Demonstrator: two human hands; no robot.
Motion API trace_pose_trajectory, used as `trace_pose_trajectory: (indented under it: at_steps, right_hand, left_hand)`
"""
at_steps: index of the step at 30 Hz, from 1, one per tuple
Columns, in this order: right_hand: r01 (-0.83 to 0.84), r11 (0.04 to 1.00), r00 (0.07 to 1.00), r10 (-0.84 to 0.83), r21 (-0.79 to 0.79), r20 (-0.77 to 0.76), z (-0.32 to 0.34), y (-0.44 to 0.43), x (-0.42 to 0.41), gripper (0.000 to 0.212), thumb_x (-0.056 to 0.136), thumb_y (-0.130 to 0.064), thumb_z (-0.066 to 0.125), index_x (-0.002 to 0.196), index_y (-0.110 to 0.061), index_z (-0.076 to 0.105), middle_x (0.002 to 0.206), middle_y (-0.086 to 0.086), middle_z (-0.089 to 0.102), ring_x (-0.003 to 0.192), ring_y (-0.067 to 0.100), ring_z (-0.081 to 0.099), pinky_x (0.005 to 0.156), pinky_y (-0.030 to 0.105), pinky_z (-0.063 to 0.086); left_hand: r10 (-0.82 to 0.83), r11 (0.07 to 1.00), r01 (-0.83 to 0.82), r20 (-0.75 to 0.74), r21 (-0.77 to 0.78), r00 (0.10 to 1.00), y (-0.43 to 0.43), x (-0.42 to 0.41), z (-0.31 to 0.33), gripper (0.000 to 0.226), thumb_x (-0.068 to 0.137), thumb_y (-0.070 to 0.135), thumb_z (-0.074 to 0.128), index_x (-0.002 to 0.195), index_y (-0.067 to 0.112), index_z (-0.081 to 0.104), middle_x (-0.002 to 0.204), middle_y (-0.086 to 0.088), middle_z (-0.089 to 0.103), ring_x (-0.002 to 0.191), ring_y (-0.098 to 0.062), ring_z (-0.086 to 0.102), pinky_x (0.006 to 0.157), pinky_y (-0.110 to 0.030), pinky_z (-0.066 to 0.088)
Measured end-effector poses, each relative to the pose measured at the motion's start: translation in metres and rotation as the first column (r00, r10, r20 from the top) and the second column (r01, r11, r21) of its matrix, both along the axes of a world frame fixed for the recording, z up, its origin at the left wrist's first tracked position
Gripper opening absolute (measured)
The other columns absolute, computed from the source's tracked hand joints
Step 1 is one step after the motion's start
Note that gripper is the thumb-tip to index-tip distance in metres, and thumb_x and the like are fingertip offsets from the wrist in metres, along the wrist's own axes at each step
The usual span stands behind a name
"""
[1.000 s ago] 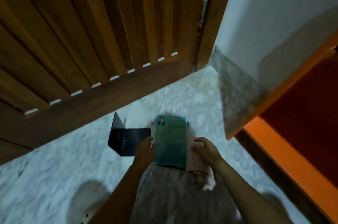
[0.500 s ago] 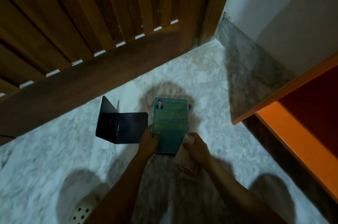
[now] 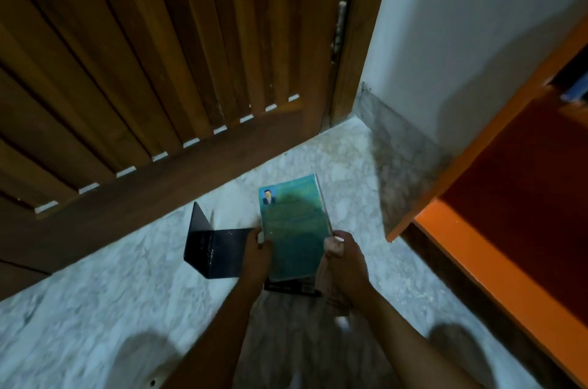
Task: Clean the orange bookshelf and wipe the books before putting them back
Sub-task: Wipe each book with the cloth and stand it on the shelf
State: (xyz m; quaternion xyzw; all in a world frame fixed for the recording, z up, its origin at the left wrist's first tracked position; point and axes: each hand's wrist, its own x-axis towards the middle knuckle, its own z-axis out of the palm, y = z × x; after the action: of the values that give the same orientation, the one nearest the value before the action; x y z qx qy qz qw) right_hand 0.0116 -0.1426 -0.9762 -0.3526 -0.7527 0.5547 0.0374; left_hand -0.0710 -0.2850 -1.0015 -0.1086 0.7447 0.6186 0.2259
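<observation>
In the head view I am looking down at both hands working on one teal book (image 3: 296, 229). The left hand (image 3: 256, 256) is gripping the book's left edge low down, its thumb curling over the cover and the other fingers going underneath. The right hand (image 3: 345, 264) is closing on a pale pinkish cloth (image 3: 321, 280) and pressing it against the book's right edge. The cloth is bunching between those fingers and the book, with a loose end trailing back under the wrist.

The book is sitting between the two grips with its cover facing up at me. Its far end is tilting away from the hands, and a small portrait is showing at the far left corner. It is being held above the marble floor (image 3: 95, 293). A dark flat thing (image 3: 292, 288) is peeking out just beneath it, between the two wrists, and I cannot tell whether the book's near end is touching it.

Just outside the left hand's grip a black metal bookend (image 3: 216, 248) is lying on the floor, one plate flat and the other standing up on the side away from the hand. Well out beyond the right hand's grip the orange bookshelf (image 3: 477, 261) is showing its bright front edge and a darker red-brown inside. Beyond the book, away from both hands, a slatted wooden door (image 3: 159, 54) is meeting a white wall (image 3: 461, 23) at the corner.
</observation>
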Motion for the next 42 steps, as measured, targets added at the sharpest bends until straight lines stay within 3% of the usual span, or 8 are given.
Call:
trace_pose_trajectory:
  at_steps: [5,11,14,17,23,31,36,42]
  right_hand:
    - [-0.053,0.998,0.981,0.056,0.022,-0.184,0.077,0.018,0.004,0.029,0.089,0.000,0.051,0.113,-0.016,0.054,0.089,-0.002,0.060,0.069,0.004,0.054,0.055,0.012,0.041]
    - [-0.012,0.994,0.924,0.054,0.112,-0.378,0.172,0.029,0.024,0.029,0.087,-0.012,0.063,0.112,-0.017,0.050,0.093,-0.012,0.051,0.081,-0.003,0.049,0.059,0.005,0.040]
    - [0.045,0.999,0.927,-0.038,0.009,-0.373,0.207,0.030,0.034,0.036,0.084,-0.016,0.061,0.112,-0.022,0.039,0.090,0.003,0.050,0.072,0.016,0.054,0.052,0.022,0.045]
    - [0.146,0.989,0.917,-0.136,-0.002,-0.376,0.237,0.033,0.050,0.041,0.073,-0.014,0.059,0.102,-0.024,0.032,0.094,0.002,0.044,0.089,0.025,0.052,0.074,0.046,0.047]
    - [0.232,0.970,0.787,-0.233,-0.075,-0.571,0.262,0.043,0.081,0.046,0.072,-0.018,0.075,0.092,-0.031,0.035,0.108,0.016,0.052,0.096,0.031,0.060,0.080,0.049,0.053]
    - [0.505,0.862,0.582,-0.374,-0.039,-0.722,0.273,0.037,0.094,0.018,0.080,-0.023,0.073,0.072,-0.011,0.062,0.072,0.002,0.063,0.071,0.014,0.055,0.058,0.019,0.040]
    - [0.396,0.905,0.705,-0.193,0.154,-0.683,0.265,0.021,0.094,0.047,0.091,-0.048,0.049,0.117,-0.013,0.064,0.117,0.007,0.064,0.111,0.021,0.057,0.089,0.027,0.045]
    - [0.111,0.932,0.858,0.085,0.345,-0.506,0.260,0.009,0.096,0.072,0.090,-0.049,0.049,0.148,-0.038,0.006,0.152,0.005,0.024,0.136,0.023,0.031,0.108,0.037,0.033]
  left_hand:
    - [0.037,0.965,-0.020,-0.057,0.263,0.998,0.004,0.006,0.093,0.032,0.094,0.009,0.044,0.123,0.023,0.051,0.116,-0.015,0.064,0.101,-0.031,0.065,0.090,-0.053,0.051]
    - [0.181,0.889,-0.050,-0.249,0.455,0.951,0.004,0.026,0.209,0.041,0.097,0.003,0.041,0.134,0.019,0.045,0.117,-0.006,0.063,0.093,-0.020,0.067,0.083,-0.040,0.055]
    - [0.197,0.870,-0.032,-0.287,0.492,0.937,0.001,0.043,0.241,0.044,0.097,0.003,0.039,0.136,0.024,0.044,0.115,-0.003,0.064,0.098,-0.023,0.066,0.088,-0.047,0.053]
    - [0.200,0.868,-0.004,-0.343,0.496,0.918,0.004,0.059,0.267,0.041,0.098,0.005,0.040,0.127,0.033,0.048,0.120,-0.005,0.063,0.104,-0.025,0.064,0.090,-0.051,0.052]
    - [0.183,0.865,0.078,-0.455,0.496,0.872,0.018,0.090,0.302,0.042,0.098,0.006,0.040,0.135,0.026,0.046,0.118,-0.002,0.064,0.104,-0.023,0.064,0.090,-0.052,0.051]
    - [0.139,0.836,0.195,-0.540,0.514,0.830,0.037,0.116,0.320,0.040,0.098,0.009,0.043,0.133,0.029,0.045,0.128,-0.003,0.059,0.097,-0.010,0.065,0.066,-0.024,0.057]
    - [0.152,0.807,0.227,-0.561,0.546,0.813,0.041,0.123,0.327,0.038,0.097,0.007,0.044,0.128,0.030,0.048,0.133,-0.002,0.055,0.114,-0.016,0.059,0.074,-0.021,0.056]
    - [0.159,0.802,0.235,-0.576,0.548,0.802,0.034,0.121,0.332,0.037,0.097,0.008,0.045,0.125,0.031,0.048,0.133,-0.006,0.056,0.116,-0.019,0.058,0.083,-0.028,0.056]
